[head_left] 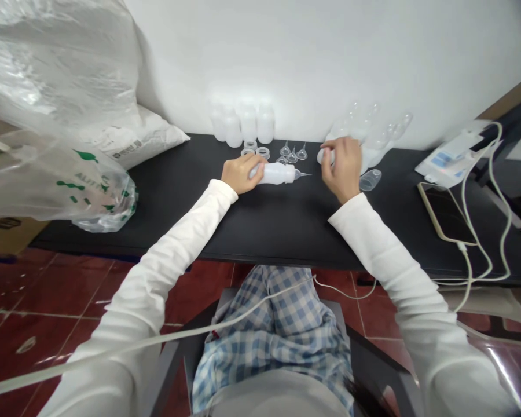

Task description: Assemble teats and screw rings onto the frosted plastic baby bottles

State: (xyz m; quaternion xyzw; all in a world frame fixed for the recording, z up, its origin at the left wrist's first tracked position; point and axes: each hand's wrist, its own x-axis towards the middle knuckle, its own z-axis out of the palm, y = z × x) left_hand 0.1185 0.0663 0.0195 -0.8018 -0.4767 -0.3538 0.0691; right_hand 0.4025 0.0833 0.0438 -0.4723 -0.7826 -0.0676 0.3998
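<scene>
My left hand (239,173) grips a white plastic squeeze bottle (276,173) lying on its side on the black table (260,220), its pointed clear nozzle tip facing right. My right hand (344,165) is closed around a small white piece (323,156) near a heap of clear caps (375,134). One clear cap (370,180) lies loose just right of that hand. Between the hands, at the back, stand three clear nozzle tips (293,153) and a few white screw rings (255,149).
Several white bottles (243,123) stand against the wall. Large plastic bags (56,116) fill the table's left end. A phone (446,211), white cables (481,249) and a small packet (449,156) lie at the right.
</scene>
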